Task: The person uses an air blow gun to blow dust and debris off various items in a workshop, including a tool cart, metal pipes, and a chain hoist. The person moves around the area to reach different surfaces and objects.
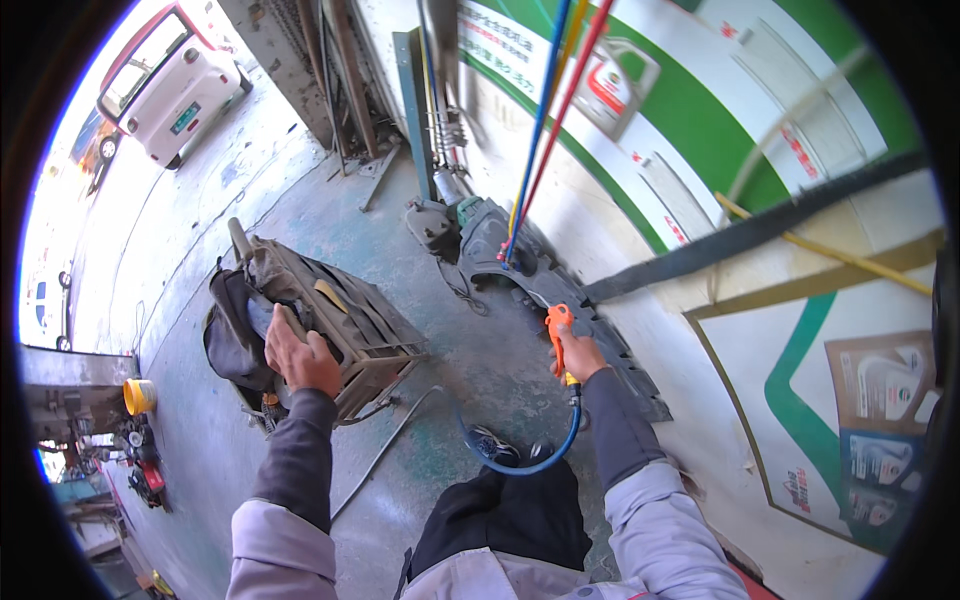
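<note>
My right hand (582,356) is wrapped round an orange air blow gun (559,320), whose thin nozzle points away from me towards the wall. A blue air hose (535,467) curves down from the gun's handle past my feet. My left hand (303,358) is closed over the near side of a worn, boxy slatted crate (385,320). A flat greyish piece seems to be between its fingers, too unclear to name. Beside that hand, a dark bag (232,335) hangs on the crate's left side.
A dark grey moulded part (490,240) stands along the wall on the right. Blue, yellow and red hoses (553,110) hang in front of it. A yellow bucket (139,396) and red equipment (148,477) are far left. A white van (180,100) is parked outside.
</note>
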A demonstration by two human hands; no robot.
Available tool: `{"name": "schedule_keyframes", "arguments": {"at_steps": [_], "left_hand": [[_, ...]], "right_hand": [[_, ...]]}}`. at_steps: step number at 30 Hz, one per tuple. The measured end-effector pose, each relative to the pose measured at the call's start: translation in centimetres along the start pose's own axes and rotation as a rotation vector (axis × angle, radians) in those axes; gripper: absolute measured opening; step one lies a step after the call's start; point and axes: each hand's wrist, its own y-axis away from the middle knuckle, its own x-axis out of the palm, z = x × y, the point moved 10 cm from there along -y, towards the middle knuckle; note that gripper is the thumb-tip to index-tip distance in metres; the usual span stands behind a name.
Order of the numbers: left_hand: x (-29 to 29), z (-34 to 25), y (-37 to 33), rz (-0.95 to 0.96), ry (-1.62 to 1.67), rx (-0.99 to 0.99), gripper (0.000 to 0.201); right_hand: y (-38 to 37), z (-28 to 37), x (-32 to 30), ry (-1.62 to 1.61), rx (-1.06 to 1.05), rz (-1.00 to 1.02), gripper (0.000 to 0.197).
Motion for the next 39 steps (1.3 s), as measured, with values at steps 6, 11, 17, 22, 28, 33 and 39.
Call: {"name": "schedule_keyframes", "arguments": {"at_steps": [6, 11, 17, 22, 28, 33, 39], "left_hand": [[1.0, 1.5, -0.2, -0.019, -0.036, -0.002, 0.063], [2.0, 3.0, -0.9, -0.026, -0.074, 0.010, 0.064], [3.2, 4.8, -2.6, 0.035, -0.123, -0.024, 0.062], [3.2, 4.9, -3.1, 0.094, -0.168, -0.074, 0.062], [2.5, 4.3, -3.4, 0.066, -0.159, -0.066, 0.062], [2.9, 5.7, -4.2, 0.063, -0.124, -0.052, 0.061], [3.0, 5.7, -3.8, 0.073, -0.062, -0.074, 0.059]], "right_hand": [[6.9, -8.5, -7.5, -0.306, -0.126, 0.003, 0.075], [13.7, -25.5, -13.8, -0.424, -0.006, -0.240, 0.078], [24.9, -50.8, -18.0, -0.516, 0.394, -0.446, 0.068], [29.4, -62.5, -13.7, -0.591, 0.518, -0.353, 0.060], [30.6, -65.7, -2.6, -0.646, 0.778, 0.061, 0.065], [28.1, -61.9, 5.3, -0.752, 0.730, 0.295, 0.068], [25.1, -57.0, 10.2, -1.027, 0.669, 0.260, 0.066]]}}
